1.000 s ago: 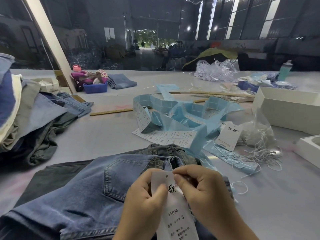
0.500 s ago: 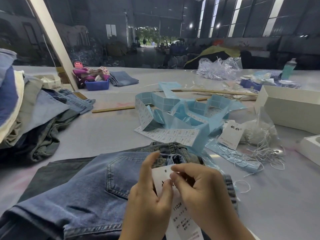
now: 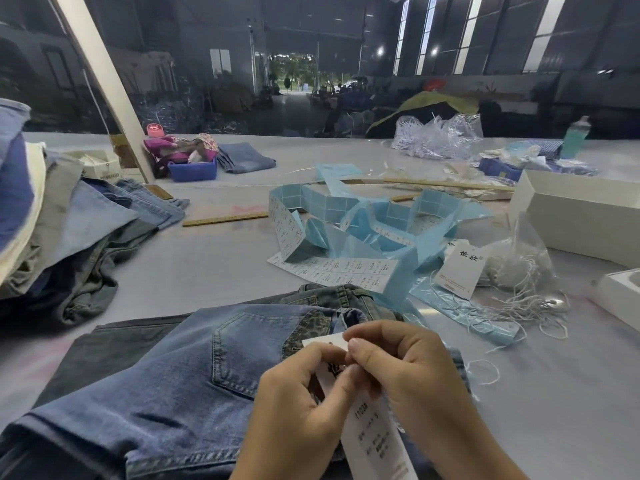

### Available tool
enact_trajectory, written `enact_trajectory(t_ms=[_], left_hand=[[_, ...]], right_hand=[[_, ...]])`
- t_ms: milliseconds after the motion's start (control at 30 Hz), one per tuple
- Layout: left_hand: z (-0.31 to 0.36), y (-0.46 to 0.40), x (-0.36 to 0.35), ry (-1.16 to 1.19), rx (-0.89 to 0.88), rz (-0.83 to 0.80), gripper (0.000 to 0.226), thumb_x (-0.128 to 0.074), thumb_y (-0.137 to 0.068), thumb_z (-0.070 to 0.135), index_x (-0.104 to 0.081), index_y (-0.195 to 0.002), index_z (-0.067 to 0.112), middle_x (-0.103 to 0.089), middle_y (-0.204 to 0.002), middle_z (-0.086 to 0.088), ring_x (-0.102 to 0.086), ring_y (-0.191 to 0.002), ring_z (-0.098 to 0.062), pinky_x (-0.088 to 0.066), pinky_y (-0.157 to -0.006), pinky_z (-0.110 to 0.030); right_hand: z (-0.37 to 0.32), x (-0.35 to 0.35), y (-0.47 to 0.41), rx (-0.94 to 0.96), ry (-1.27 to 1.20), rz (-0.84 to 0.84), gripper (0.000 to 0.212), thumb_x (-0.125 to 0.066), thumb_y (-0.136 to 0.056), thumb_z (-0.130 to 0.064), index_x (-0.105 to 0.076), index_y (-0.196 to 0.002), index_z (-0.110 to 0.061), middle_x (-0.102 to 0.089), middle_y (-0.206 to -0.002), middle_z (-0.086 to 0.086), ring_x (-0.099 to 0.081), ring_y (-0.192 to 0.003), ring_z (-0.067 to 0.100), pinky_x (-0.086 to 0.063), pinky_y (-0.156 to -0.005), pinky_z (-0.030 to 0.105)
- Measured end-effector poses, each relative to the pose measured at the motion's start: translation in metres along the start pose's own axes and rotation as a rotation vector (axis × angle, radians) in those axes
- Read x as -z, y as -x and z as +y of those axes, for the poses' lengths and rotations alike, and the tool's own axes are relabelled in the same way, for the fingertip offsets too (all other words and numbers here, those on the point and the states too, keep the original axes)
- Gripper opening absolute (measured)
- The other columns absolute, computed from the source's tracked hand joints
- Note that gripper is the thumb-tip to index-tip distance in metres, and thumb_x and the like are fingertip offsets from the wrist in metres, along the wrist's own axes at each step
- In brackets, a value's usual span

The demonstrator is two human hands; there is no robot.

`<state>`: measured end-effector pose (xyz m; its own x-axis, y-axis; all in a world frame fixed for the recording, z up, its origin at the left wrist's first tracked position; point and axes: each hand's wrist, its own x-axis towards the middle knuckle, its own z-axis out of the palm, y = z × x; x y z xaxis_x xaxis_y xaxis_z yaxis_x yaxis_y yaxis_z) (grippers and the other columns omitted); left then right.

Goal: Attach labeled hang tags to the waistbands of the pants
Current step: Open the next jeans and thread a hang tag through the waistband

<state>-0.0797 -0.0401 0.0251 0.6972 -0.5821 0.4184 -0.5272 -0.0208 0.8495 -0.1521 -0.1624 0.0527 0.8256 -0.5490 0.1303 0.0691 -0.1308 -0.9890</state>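
Pinching a long white paper hang tag (image 3: 372, 434) with left hand (image 3: 301, 407) and right hand (image 3: 412, 379), fingers curled onto its top end. Tag running lengthwise away, punched end toward the waistband of the faded blue denim pants (image 3: 180, 375), printed end nearest. Pants lying flat on a grey worktable (image 3: 554, 393), blue label strips (image 3: 363, 233) beyond, inside a dim warehouse hall.
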Motion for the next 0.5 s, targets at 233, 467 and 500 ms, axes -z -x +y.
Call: enact_trajectory(t_ms=[233, 467, 500], left_hand=[[-0.0043, -0.0027, 0.0004, -0.005, 0.091, -0.063, 0.015, -0.062, -0.076, 0.050, -0.069, -0.087, 0.043, -0.067, -0.063, 0.009, -0.051, -0.049, -0.001, -0.038, -0.048, -0.017], [-0.0089, -0.0041, -0.0053, 0.072, 0.132, 0.028, 0.012, -0.069, -0.089, 0.031, -0.071, -0.078, 0.035, -0.063, -0.060, 0.000, -0.049, -0.052, -0.002, -0.036, -0.049, -0.017], [-0.0077, -0.0043, -0.0057, 0.075, 0.131, 0.034, 0.011, -0.069, -0.088, 0.033, -0.072, -0.078, 0.034, -0.062, -0.060, 0.000, -0.047, -0.051, -0.002, -0.035, -0.048, -0.016]], right_hand=[[0.0063, -0.0001, 0.0034, 0.007, -0.065, 0.015, 0.037, -0.062, -0.087, 0.009, -0.077, -0.084, -0.024, -0.070, -0.064, 0.008, -0.056, -0.047, 0.012, -0.044, -0.045, 0.020], [0.0064, -0.0053, 0.0072, 0.102, 0.043, 0.165, 0.028, -0.076, -0.081, -0.007, -0.076, -0.080, -0.035, -0.067, -0.058, -0.005, -0.052, -0.045, 0.003, -0.040, -0.047, 0.014], [0.0077, -0.0068, 0.0080, 0.111, 0.039, 0.187, 0.027, -0.077, -0.080, -0.008, -0.076, -0.079, -0.035, -0.066, -0.056, -0.006, -0.052, -0.045, 0.002, -0.040, -0.047, 0.013]])
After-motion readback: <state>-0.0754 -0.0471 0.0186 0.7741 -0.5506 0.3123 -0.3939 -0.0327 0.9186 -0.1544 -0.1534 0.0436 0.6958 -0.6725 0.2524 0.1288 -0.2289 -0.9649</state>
